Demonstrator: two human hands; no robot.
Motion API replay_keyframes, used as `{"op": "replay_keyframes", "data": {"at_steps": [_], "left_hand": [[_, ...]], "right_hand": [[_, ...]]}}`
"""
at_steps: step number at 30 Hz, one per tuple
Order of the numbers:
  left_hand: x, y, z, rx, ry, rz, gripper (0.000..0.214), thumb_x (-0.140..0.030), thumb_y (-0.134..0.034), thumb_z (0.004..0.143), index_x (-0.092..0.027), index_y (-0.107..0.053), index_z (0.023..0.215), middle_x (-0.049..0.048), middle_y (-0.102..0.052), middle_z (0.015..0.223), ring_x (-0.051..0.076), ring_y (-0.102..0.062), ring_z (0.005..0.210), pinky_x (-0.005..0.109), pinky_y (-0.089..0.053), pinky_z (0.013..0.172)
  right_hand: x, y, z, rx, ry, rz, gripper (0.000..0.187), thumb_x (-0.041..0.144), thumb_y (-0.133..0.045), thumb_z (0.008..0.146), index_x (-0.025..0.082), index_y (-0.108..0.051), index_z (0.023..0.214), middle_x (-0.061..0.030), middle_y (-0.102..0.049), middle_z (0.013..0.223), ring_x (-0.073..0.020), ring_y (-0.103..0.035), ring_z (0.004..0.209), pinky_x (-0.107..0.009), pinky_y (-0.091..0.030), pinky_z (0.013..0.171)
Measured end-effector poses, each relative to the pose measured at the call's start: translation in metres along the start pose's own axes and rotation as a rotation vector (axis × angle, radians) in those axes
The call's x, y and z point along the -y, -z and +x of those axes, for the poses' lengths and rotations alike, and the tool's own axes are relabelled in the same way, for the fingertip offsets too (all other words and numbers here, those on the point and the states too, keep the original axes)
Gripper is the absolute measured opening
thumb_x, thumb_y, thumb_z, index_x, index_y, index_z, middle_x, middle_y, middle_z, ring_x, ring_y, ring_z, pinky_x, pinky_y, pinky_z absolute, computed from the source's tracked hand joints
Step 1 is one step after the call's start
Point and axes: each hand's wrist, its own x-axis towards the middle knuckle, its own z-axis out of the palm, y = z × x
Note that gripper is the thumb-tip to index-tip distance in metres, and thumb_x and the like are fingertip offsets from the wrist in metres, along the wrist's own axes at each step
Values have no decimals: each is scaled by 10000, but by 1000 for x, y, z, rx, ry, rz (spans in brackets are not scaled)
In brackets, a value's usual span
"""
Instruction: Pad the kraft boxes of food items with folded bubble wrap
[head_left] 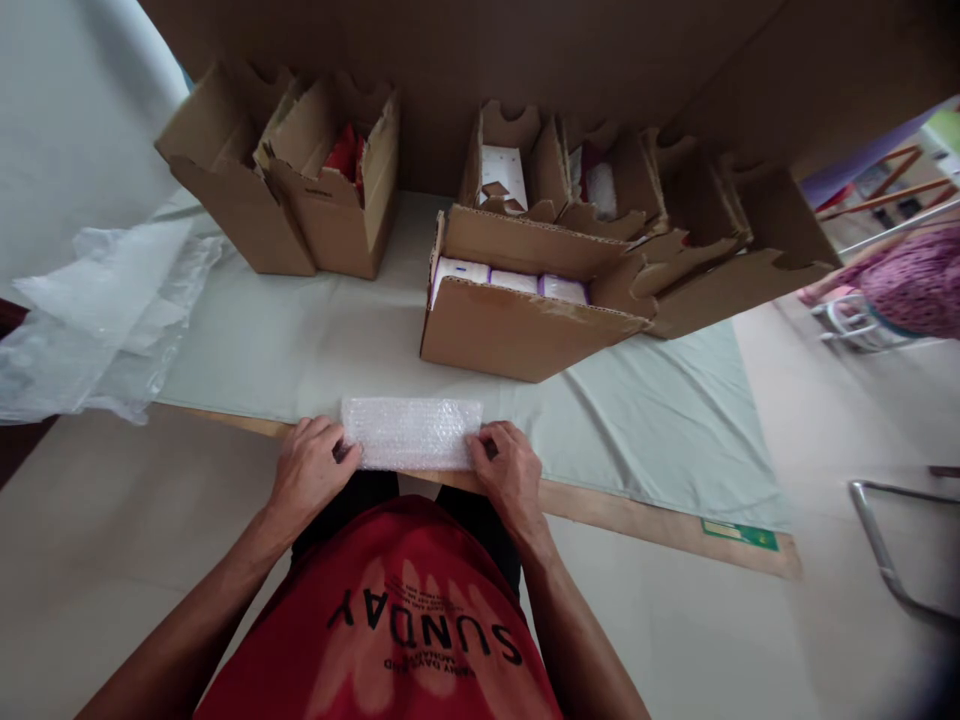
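Observation:
A flat rectangle of clear bubble wrap point(414, 432) lies at the table's front edge, its long side running left to right. My left hand point(313, 460) pinches its left end between thumb and fingers. At the opposite end, my right hand point(508, 462) grips the right edge in the same way. Whether anything is inside the wrap I cannot tell. Just beyond it stands a long cardboard box point(517, 335) holding several white packs with purple edges point(514, 281).
Two open cardboard boxes stand at the back left, one point(337, 220) with red packets. More cardboard bins point(750, 285) line the back right. Clear plastic bags point(112, 310) spill over the left table edge. A metal frame point(877, 540) is at the right; a person in patterned clothing point(915, 280) sits beyond.

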Motion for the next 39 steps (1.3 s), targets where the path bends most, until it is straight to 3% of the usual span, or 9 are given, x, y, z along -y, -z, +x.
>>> {"op": "replay_keyframes", "data": {"at_steps": [3,6,8,11,15,19,24,31,39], "left_hand": [[-2,7,-3,-33,66,-43,121,-328,-650,816,-222,-601,846,60,-632,836,271,-601,832,416,-514,790],[-18,17,-4,-243,67,-117,484,-329,-667,842,-180,-563,1291,146,-635,1173,330,-615,1104,479,-525,950],[-36,18,0,-306,-79,-146,539,-277,-635,892,-195,-506,1409,171,-567,1372,343,-544,1297,506,-464,1086],[-60,4,10,-132,-336,-123,468,-228,-570,952,-234,-540,1419,141,-485,1547,345,-402,1471,550,-340,1201],[-68,-25,18,102,-396,-63,450,-318,-560,986,-214,-576,1424,160,-488,1567,375,-370,1498,622,-260,1222],[-62,-37,15,106,-376,-60,491,-361,-560,993,-248,-538,1470,138,-446,1606,368,-331,1523,637,-198,1243],[-64,-35,13,132,-362,-29,522,-326,-498,1009,-202,-490,1516,166,-480,1577,387,-328,1520,675,-174,1233],[-66,-24,14,208,-316,37,566,-428,-552,988,-295,-478,1533,106,-410,1634,398,-295,1537,683,-181,1231],[-47,-20,8,131,-274,47,574,-454,-564,984,-249,-504,1516,188,-366,1642,422,-282,1538,690,-180,1219]], "right_hand": [[0,1,1,11,4,-6,181,316,-577,917,224,-648,778,-64,-698,897,-206,-606,819,-317,-453,734],[2,0,1,11,6,-21,183,309,-569,922,226,-642,776,-62,-697,896,-207,-604,825,-315,-447,734],[3,-1,1,5,3,-39,182,305,-567,923,225,-636,775,-65,-695,899,-211,-603,835,-318,-446,734],[1,-1,0,10,-2,-47,187,313,-563,928,220,-630,780,-68,-688,897,-212,-605,834,-323,-453,738],[-4,7,-3,-37,24,-43,175,358,-574,937,205,-661,933,-99,-703,973,-243,-629,883,-366,-490,776],[16,6,-7,-179,192,-67,269,316,-509,988,199,-646,1189,-162,-652,1322,-308,-582,1203,-485,-464,989],[49,-22,-1,190,464,-32,460,299,-385,1047,151,-522,1459,-154,-537,1526,-284,-443,1445,-463,-418,1119],[18,-21,-2,302,463,-213,651,490,-390,1053,148,-332,1604,-127,-405,1635,-267,-298,1548,-477,-239,1255],[1,-8,-6,246,398,-305,607,472,-355,1062,129,-410,1559,-148,-408,1630,-293,-330,1528,-502,-217,1235]]}}
